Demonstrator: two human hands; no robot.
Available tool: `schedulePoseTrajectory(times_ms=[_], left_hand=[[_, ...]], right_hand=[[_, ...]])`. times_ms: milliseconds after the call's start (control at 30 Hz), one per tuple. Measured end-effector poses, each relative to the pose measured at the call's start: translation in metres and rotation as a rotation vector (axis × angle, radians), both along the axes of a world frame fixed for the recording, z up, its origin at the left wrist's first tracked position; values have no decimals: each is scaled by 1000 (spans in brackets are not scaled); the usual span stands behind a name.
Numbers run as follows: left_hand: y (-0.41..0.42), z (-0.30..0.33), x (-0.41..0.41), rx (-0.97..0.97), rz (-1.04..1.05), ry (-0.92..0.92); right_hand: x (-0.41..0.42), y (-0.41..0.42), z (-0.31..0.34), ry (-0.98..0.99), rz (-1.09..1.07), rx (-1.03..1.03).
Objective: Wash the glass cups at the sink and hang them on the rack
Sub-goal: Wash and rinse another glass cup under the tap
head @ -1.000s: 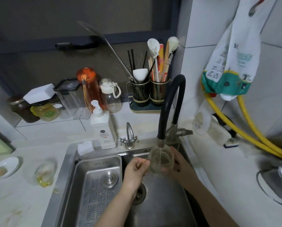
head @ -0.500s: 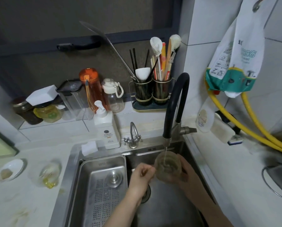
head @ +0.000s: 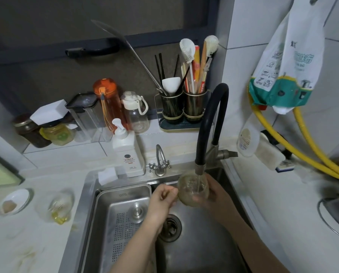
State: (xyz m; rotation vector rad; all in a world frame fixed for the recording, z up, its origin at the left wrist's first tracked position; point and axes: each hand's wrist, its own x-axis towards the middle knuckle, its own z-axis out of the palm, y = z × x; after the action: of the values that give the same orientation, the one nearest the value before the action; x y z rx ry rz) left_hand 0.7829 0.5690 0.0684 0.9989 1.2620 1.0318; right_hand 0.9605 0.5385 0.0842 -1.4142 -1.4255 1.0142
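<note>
The pale tabletop [head: 273, 196] wraps round a stainless steel sink [head: 200, 247], with a perforated steel drain tray [head: 123, 219] seated in the sink's left part and the round drain [head: 169, 227] in the basin beside it; a black gooseneck faucet [head: 210, 119] arches over the basin, a thin stream of water falling from its metal tip; two yellow hoses [head: 310, 154] run down the tiled wall at right under a hanging plastic bag [head: 288, 69]; on the ledge behind stand a twin utensil holder [head: 183, 107] full of chopsticks and brushes, an orange water bottle [head: 108, 103] and a white pump bottle [head: 128, 152], with a small metal tap [head: 159, 162] just right of it.

The right hand [head: 217, 192] is curled round the far side of a glass cup [head: 193, 189], gripping it upright directly under the spout so the water runs into it; the left hand [head: 161, 200] sits just beside the cup's left wall, its fingers [head: 169, 193] curled in and touching the glass, though whether they actually grip it cannot be told; a small white dish [head: 15, 200] lies at far left on the tabletop.
</note>
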Motion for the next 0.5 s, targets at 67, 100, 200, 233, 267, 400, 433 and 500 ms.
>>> schedulePoseTrajectory(times_ms=[67, 100, 200, 233, 267, 400, 433, 500], left_hand=[[1, 3, 14, 4, -32, 4], [-3, 3, 19, 2, -57, 6], [-12, -1, 14, 0, -79, 11], [-12, -2, 8, -4, -66, 12], [-9, -3, 3, -8, -45, 14], [1, 1, 14, -27, -24, 32], [-2, 0, 19, -34, -40, 37], [-10, -3, 19, -41, -60, 30]], right_hand=[[12, -2, 4, 41, -32, 13], [15, -6, 4, 35, -54, 28], [10, -14, 1, 36, -40, 60], [6, -13, 0, 9, -19, 63], [1, -10, -3, 4, -8, 51], [9, -1, 1, 85, -17, 15], [14, -3, 1, 88, -28, 17], [15, -11, 1, 67, -25, 18]])
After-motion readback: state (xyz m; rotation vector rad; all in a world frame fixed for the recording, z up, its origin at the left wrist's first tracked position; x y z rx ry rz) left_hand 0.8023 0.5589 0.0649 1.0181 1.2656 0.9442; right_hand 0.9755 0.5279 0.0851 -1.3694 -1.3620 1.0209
